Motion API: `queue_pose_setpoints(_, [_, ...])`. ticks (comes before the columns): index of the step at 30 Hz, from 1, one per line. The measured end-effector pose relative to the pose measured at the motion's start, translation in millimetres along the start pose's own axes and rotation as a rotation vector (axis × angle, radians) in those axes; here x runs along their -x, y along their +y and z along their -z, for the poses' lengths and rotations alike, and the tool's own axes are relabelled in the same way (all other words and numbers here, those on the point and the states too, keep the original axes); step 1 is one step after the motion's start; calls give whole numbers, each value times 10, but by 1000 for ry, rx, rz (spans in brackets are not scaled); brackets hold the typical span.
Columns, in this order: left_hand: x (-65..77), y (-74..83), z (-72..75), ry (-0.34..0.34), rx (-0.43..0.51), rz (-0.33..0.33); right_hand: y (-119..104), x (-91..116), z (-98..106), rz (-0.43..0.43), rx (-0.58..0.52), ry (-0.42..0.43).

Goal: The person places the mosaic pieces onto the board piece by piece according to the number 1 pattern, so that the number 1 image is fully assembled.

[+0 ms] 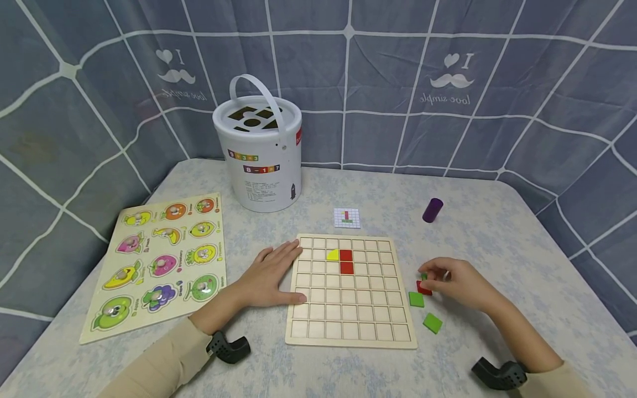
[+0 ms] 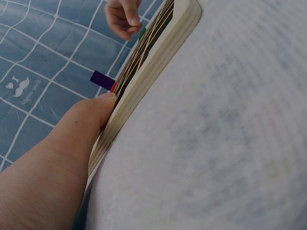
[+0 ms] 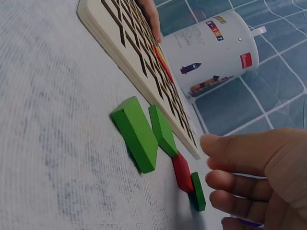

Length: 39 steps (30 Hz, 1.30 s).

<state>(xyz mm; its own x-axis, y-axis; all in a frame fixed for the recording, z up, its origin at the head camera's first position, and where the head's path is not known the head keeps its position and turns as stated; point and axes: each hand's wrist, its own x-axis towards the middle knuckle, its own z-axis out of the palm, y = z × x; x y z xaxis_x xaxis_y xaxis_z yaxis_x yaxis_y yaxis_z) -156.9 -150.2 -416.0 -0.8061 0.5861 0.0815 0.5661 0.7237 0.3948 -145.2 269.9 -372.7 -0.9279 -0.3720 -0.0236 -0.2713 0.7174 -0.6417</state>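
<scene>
Head view: hovered low over the right side of the table (image 1: 497, 221) with the right hand (image 1: 458, 282), thumb and fingers bent but parted, with nothing seen in their grasp. Spotted just below the fingertips, to the right of the grid board (image 1: 370, 313): a red tile (image 3: 181, 173), squarish, with no clear long axis. Overlapped by the thumb in the head view, yet shown apart from it in the right wrist view. Judged to matter most: the short drop from fingertips to red tile, between close neighbours. Seen on its far side, a green tile (image 3: 198, 191); on its near side, another green tile (image 1: 416, 299); nearer the person and turned askew, a third green tile (image 1: 432, 323). Judged far nearer to this cluster: the right hand. Rested the left hand (image 1: 271, 281) across the board's opposite edge, with fingers straight and nothing picked up. Pictured on the grid: two red squares (image 1: 346, 268) in a column, with a yellow piece (image 1: 333, 255) left of the upper one. Set beyond: a pattern card (image 1: 354, 224), flanked by a white bucket (image 1: 264, 188) and a purple cylinder (image 1: 433, 210).
</scene>
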Motion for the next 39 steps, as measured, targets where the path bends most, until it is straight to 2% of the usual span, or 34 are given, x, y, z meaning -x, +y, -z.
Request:
queue_pose_setpoints(11, [3,11,10,-7,8,3,84,12,-4,17,35,-63])
queue_pose_setpoints(31, [6,22,22,-4,10,3,72,-11,-4,40,110,-45])
queue_pose_setpoints(39, [6,26,28,-8,-1,4,69,-12,7,54,58,-47])
